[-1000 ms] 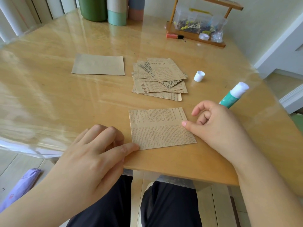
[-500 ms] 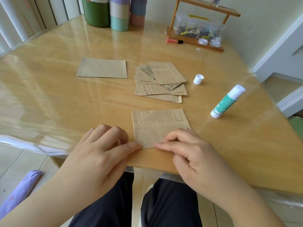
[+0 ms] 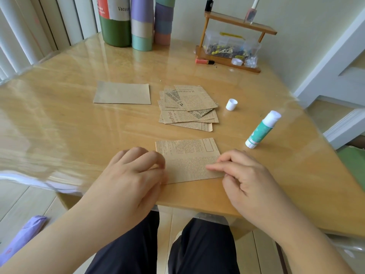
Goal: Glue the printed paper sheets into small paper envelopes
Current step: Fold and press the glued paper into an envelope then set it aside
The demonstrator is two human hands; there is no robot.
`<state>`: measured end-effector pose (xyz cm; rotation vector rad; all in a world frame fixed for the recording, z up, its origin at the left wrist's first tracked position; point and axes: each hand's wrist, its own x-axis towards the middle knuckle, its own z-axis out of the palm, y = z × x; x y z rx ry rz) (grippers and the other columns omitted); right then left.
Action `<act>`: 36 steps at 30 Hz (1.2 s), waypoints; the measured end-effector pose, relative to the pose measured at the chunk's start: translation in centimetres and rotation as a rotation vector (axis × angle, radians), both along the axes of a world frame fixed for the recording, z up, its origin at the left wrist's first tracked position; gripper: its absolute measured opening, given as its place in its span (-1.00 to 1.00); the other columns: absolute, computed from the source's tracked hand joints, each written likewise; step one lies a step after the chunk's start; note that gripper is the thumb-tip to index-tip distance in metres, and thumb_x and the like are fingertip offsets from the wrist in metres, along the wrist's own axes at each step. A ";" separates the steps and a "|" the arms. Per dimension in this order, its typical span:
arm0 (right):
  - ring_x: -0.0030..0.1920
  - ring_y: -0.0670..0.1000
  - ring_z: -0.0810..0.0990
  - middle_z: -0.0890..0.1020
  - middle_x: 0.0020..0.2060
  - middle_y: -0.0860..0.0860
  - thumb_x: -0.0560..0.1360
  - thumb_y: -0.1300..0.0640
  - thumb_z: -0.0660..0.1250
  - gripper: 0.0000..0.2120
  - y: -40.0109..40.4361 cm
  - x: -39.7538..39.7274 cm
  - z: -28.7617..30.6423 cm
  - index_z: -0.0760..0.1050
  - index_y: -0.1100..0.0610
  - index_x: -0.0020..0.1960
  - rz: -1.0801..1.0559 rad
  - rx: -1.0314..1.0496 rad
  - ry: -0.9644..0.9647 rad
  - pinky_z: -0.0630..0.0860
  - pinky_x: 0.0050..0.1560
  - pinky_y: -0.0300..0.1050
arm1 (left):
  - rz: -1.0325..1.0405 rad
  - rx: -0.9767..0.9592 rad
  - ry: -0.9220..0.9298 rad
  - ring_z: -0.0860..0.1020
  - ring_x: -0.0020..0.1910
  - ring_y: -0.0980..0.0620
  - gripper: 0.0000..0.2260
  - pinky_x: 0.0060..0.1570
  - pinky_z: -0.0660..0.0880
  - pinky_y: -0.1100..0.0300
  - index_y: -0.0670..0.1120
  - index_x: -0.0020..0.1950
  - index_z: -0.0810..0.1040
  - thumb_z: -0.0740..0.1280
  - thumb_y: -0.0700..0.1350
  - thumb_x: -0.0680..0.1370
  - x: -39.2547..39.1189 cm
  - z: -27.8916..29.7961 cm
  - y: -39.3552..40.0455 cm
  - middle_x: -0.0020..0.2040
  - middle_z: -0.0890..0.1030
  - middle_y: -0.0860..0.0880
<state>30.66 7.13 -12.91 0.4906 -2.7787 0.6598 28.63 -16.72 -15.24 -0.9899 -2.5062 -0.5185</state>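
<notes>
Hands sit nearest, both on one printed sheet that lies flat near the front edge of the table: the left hand has curled fingers resting over the sheet's left edge, though I cannot tell whether it pinches the paper or only presses it, and the right hand lays an extended forefinger on the sheet's lower right part with the other fingers loosely tucked, holding nothing. The sheet looks already folded, with a vertical seam toward its right side, so pressing a glued flap down seems the step in hand; whether glue is under it cannot be seen. Just to the right and a little further off lies the glue stick, uncapped and on its side, and its white cap stands apart beyond it. Further back in the middle is a loose stack of printed sheets, fanned and overlapping, seemingly still to be worked. Left of the stack lies a plain brown envelope, flat, possibly a finished piece. So the job appears early: one piece perhaps done, one in progress, several left. At the far edge stand three tall flasks and a small wooden rack holding a clear box.
</notes>
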 end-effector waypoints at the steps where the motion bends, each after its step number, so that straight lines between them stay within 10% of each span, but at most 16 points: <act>1: -0.01 -0.24 0.41 0.48 -0.09 -0.16 0.45 0.17 0.03 -0.57 -0.7 -0.2 0.2 0.62 0.09 0.11 0.034 -0.018 -0.011 0.29 0.02 -0.54 | -0.009 0.010 -0.010 0.48 -0.15 -0.02 -0.75 -0.13 0.35 0.12 -0.07 -0.22 0.59 0.13 -0.14 0.51 -0.3 0.2 0.4 -0.09 0.56 0.06; 36: 0.13 -0.22 0.39 0.53 0.05 -0.13 0.44 0.27 0.11 -0.58 -1.2 -1.5 -0.9 0.59 0.11 0.18 0.067 0.005 -0.089 0.20 0.19 -0.54 | 0.050 0.105 -0.109 0.52 -0.20 0.01 -0.77 0.13 0.33 0.25 -0.12 -0.18 0.61 0.16 -0.13 0.47 -1.3 -0.9 3.2 -0.17 0.56 0.03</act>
